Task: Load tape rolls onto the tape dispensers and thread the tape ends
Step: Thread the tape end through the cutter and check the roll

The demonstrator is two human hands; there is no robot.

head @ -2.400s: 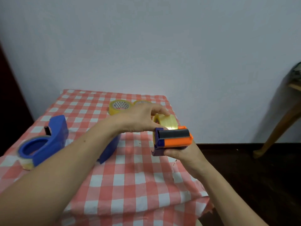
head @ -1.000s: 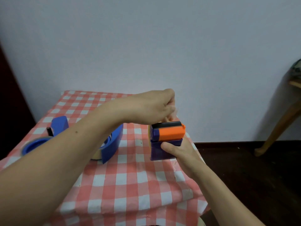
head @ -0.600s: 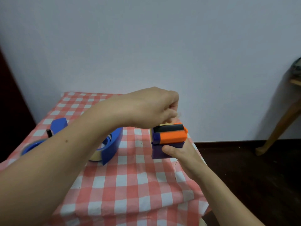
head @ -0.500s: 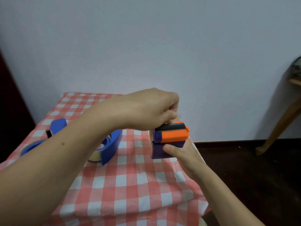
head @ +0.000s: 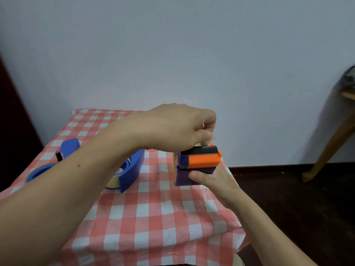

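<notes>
My right hand (head: 208, 179) grips a small purple and orange tape dispenser (head: 197, 164) with a black roller on top, held above the table's right edge. My left hand (head: 178, 127) hovers just over its top with fingers curled, pinching a thin clear tape end (head: 211, 138) that rises from the dispenser. A sliver of yellowish tape roll shows at the dispenser's left side. A blue desk dispenser (head: 132, 169) with a clear roll inside stands behind my left forearm. Another blue dispenser (head: 69, 147) stands at the far left, partly hidden.
The red and white checked tablecloth (head: 153, 217) covers a small table against a pale wall. A blue-cored tape roll (head: 37, 171) lies at the left edge. A wooden furniture leg (head: 330, 148) stands on the dark floor to the right.
My left hand went from setting the yellowish roll into the small dispenser to pinching the tape end above it. The dispenser tilted upright and shifted slightly.
</notes>
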